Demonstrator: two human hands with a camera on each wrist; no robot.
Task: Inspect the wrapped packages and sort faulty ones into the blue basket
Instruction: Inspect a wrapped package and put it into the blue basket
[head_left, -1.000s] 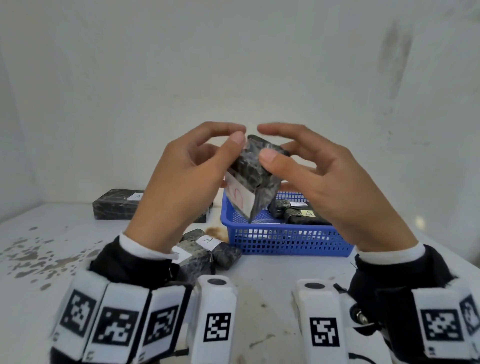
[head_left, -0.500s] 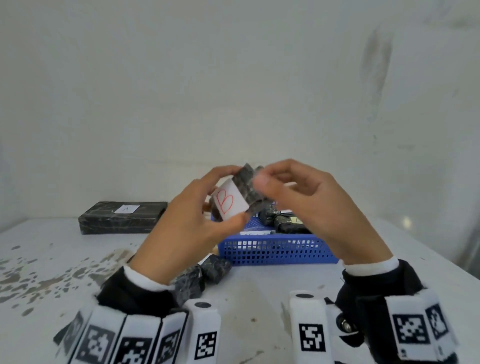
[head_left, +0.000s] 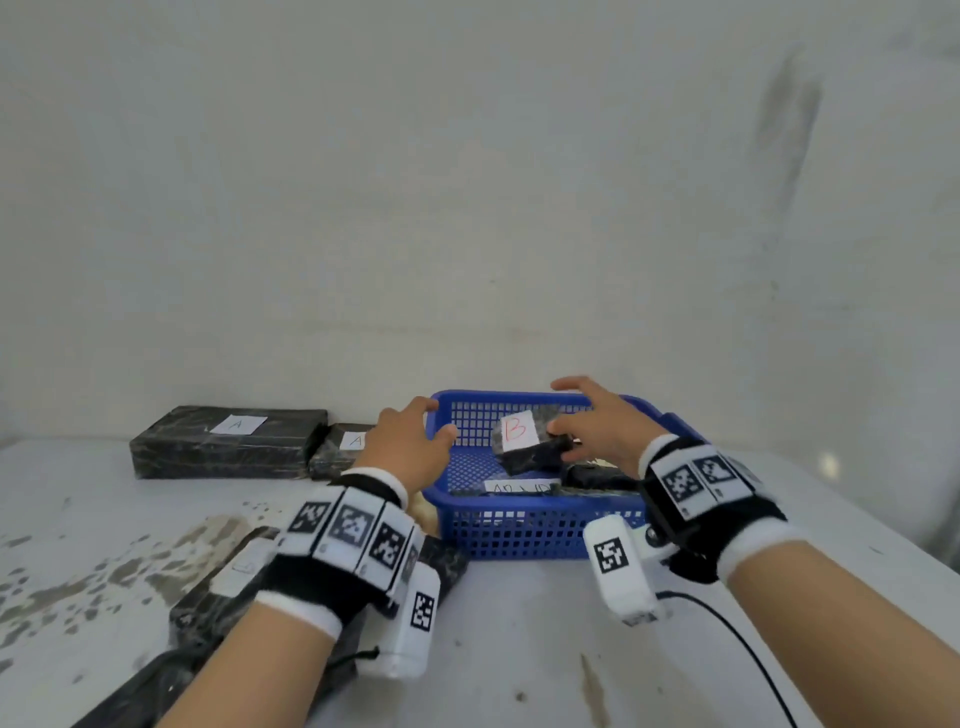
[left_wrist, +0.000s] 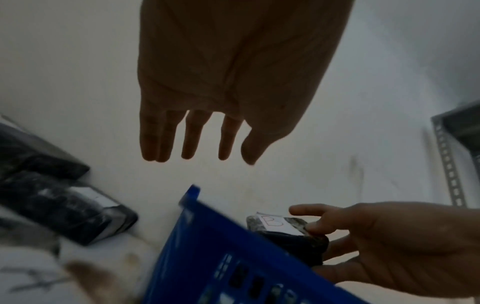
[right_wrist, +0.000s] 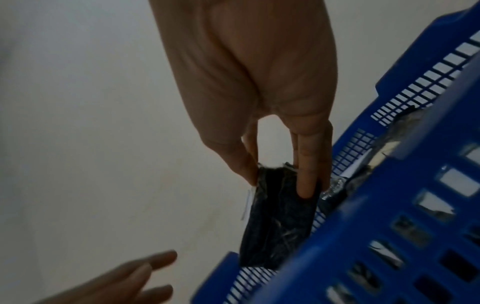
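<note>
Two hands work over the blue basket near the bench's far edge, seen from the head view: the right hand pinches a small dark wrapped package, its white label marked B in red, just above the packages already inside. The left hand hovers by the basket's left rim, holding nothing. Two larger packages labelled A lie along the far edge to the left; more sit at the near left corner.

From the left wrist, that hand's fingers hang straight and spread, its grip wide, with the B package beyond the basket wall.

From the right wrist, thumb and two fingers clamp the package's upper end, a narrow grip, the package hanging inside the rim.

The drop looks nearly done. Done well, it means lowering until the package rests on those beneath, then parting the fingers, keeping the label up and the knuckles off the rim.
</note>
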